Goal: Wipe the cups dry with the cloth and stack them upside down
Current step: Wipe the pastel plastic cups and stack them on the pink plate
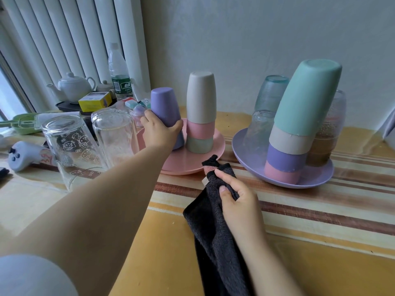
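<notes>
My left hand [159, 130] curls around the purple cup [165, 113], fingers and thumb wrapped low on its side. The cup is upside down and tilted, its rim on the pink plate [210, 151]. Just right of my fingers stands a stack [201, 112] of three inverted cups, beige over pink over green, close to the purple one; I cannot tell if they touch. My right hand [237, 199] pinches the dark cloth [213, 227] between thumb and curled fingers, the rest hanging below my palm. Further right, a lilac plate [316, 178] carries a leaning stack [299, 124] and glasses.
</notes>
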